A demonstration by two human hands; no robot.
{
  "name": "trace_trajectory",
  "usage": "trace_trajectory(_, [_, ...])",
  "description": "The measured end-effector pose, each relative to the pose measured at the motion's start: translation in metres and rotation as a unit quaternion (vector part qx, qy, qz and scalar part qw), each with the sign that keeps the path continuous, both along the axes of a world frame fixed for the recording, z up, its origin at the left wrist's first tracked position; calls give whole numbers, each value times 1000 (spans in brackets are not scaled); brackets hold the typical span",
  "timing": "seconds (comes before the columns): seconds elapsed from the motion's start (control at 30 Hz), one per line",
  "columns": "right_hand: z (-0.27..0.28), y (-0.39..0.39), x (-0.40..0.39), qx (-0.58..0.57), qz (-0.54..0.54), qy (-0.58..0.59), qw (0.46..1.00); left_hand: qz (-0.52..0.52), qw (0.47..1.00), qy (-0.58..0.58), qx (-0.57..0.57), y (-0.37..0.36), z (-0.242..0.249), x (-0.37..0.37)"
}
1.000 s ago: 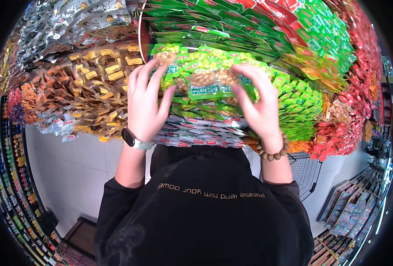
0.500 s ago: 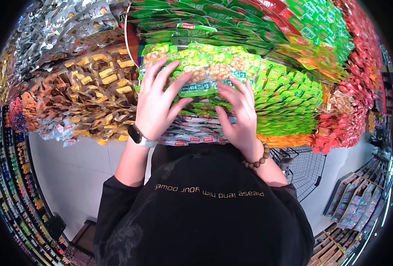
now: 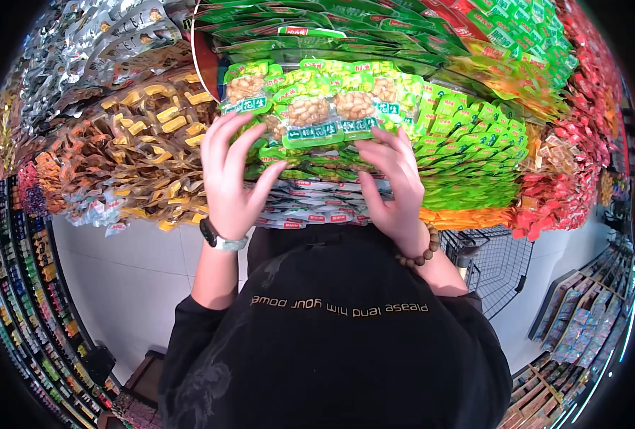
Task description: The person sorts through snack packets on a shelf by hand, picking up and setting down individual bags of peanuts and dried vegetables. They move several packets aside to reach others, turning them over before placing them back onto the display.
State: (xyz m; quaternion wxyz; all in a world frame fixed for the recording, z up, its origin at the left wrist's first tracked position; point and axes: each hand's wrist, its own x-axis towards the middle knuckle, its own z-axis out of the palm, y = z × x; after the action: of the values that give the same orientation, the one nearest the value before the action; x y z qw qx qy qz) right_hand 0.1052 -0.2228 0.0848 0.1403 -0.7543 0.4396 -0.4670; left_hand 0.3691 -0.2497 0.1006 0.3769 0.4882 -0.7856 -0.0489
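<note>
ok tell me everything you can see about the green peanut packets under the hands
The green peanut packets are small glossy plastic pouches, bright green with clear windows showing pale shelled nuts and dark green label strips with white print. They lie flat in an overlapping row along the top front edge of a stacked display. The left hand and right hand rest spread-fingered against the layers just below, fingertips touching the packets' lower edges. Darker green packets lie behind them.

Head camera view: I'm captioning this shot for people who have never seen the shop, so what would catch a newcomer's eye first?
Probably the two hands at centre: the left hand and right hand rest on a stack of bright green peanut packets. To the left lies a heap of brown and yellow snack packs; red packets crowd the right edge.
</note>
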Motion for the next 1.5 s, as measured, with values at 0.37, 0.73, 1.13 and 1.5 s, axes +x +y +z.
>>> trace_trajectory(0.37, [-26,30,-5,47,19,-18,999,47,998,-45,-1,46,-24,-6])
trace_trajectory(0.73, [-34,72,-16,12,-81,-25,996,-50,992,-90,76,70,-49,-17])
trace_trajectory(1.13, [-90,177,-48,217,-255,-110,936,-39,997,-30,65,72,-48,-26])
trace_trajectory(1.5, [-14,132,-37,152,-85,9,985,77,997,-13,7,53,-43,-50])
